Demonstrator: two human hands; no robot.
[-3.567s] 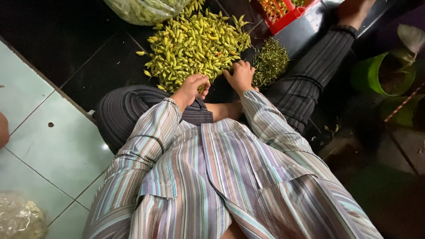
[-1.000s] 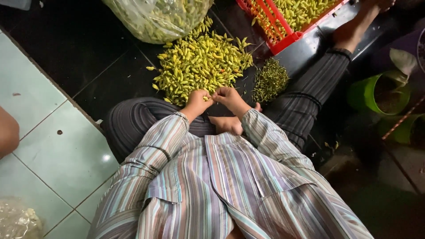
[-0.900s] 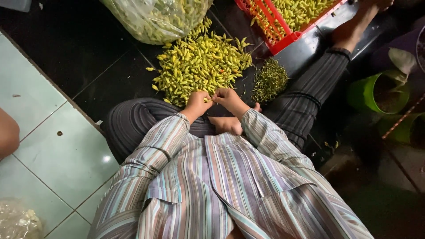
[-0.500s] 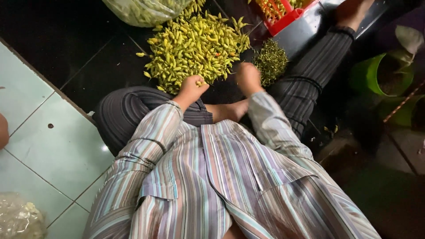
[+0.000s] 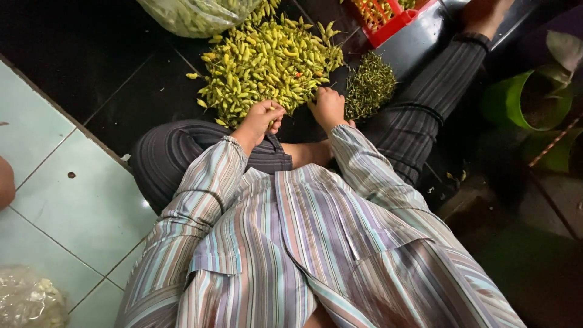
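Chili peppers, small and yellow-green, lie in a loose heap on the dark floor in front of a seated person in a striped shirt. Half a second earlier the right hand was reaching out toward the small mound of green stems beside the heap; now the right hand has come back and rests at the near edge of the peppers. The left hand sits at the same edge, curled, close to the right but not touching it. Judging by this, one pepper has been dealt with and the hands are back at the heap for another.

Both hands are seen from behind, so whether either one pinches a pepper cannot be told; the fingertips are buried among the peppers.

A red crate holding more peppers is cut off by the top edge, as is a clear plastic bag of peppers. A green bucket at the right sits in shadow, its contents unclear. Another pale bag shows only partly at the lower left corner.
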